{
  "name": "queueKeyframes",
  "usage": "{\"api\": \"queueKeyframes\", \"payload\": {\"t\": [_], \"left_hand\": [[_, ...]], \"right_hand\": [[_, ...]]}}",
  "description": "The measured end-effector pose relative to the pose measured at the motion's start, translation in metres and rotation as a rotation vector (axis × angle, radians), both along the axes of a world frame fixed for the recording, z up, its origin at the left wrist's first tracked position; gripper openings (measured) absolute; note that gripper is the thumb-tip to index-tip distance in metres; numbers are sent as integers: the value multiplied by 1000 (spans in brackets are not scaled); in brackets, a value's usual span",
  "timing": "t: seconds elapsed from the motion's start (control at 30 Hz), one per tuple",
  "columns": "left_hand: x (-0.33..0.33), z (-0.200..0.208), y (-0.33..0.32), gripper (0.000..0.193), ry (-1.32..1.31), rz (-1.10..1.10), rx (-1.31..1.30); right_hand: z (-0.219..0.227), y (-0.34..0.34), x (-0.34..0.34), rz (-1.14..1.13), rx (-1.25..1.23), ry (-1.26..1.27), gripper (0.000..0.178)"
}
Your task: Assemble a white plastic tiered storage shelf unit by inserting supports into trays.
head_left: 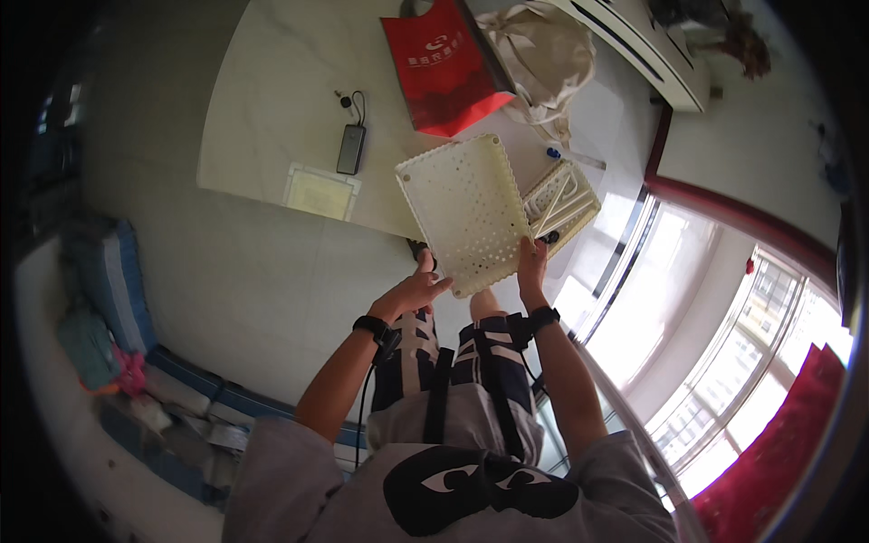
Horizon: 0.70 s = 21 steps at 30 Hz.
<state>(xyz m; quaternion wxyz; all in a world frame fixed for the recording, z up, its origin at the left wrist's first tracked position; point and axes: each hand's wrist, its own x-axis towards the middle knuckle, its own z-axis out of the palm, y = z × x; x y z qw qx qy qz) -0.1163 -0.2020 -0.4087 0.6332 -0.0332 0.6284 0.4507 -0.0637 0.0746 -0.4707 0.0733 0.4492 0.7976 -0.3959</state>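
A cream plastic basket (pixel 466 208) with a perforated flat face and scalloped edges is tilted between my hands, small round knobs at its corners. My left hand (pixel 416 290) is closed on its near left edge, the thumb lying near the corner. On its near right side, my right hand (pixel 532 267) grips the edge, fingers pointing up; the fingers' far sides are hidden. Just beyond my right hand, a smaller cream basket (pixel 587 215) sits on the table, containing white stick-like or cable-like items and a small dark round piece.
The pale table (pixel 262 100) bears a red paper bag (pixel 444 68), a beige cloth backpack (pixel 539 59), a grey power bank (pixel 351 149) with a short cable, a yellowish sheet (pixel 321 193) and a small blue item (pixel 554 153). A blue sofa (pixel 131 290) stands left; bright windows are right.
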Motion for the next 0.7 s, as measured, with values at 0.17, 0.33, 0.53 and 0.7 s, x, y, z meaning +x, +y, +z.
{"api": "queueKeyframes", "payload": {"t": [0.17,0.33,0.53,0.7], "left_hand": [[14,-50,-25,21,740,300,-374],[-9,-39,-40,35,-57,1176,-148],[-21,-72,-1,49,444,929,3],[-40,-60,-30,63,380,866,-106]], "right_hand": [[16,9,9,131,31,-142,59],[16,10,22,242,126,-99,53],[2,60,26,39,-183,-128,55],[-6,47,6,311,-434,-345,70]]}}
